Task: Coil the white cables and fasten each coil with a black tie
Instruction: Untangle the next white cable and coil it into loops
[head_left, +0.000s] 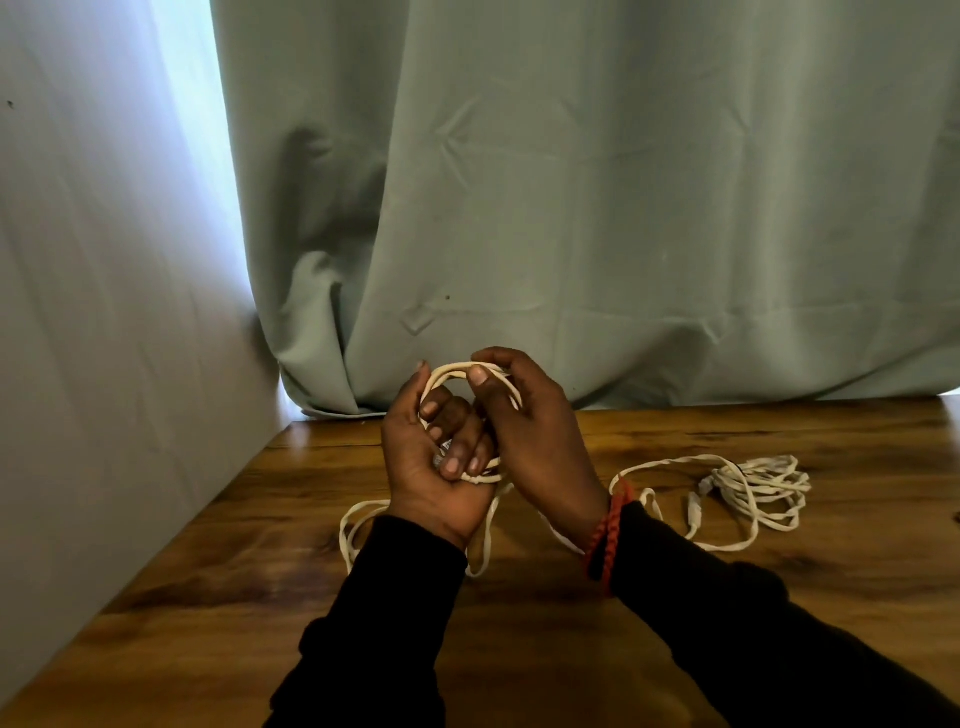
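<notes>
White cable (470, 371) runs in a small coil between our two hands, held up above the wooden table (675, 613). Our left hand (434, 467) is clenched around the lower side of the coil, fingers curled through the loops and palm turned towards us. Our right hand (530, 441) pinches the top of the coil between thumb and fingers, laying the next turn against the others.

To do this step well, we judge that each new turn should match the loops already in the left hand, with the flat cable lying untwisted. The left grip should hold firm enough that no loop slips, yet loose enough to take another turn.

Below the hands the slack (358, 525) hangs down and lies in loose loops on the table near our left sleeve, and more of it trails right under our right wrist, past the red bracelet (608, 535). We feed it in slowly so it does not snag there.

Further right, well apart, a second bundle of white cable (758, 488) lies on the table; a dark streak crosses it, but whether that is a tie we cannot tell. No loose black tie is plainly in view, so fastening is not yet begun
</notes>
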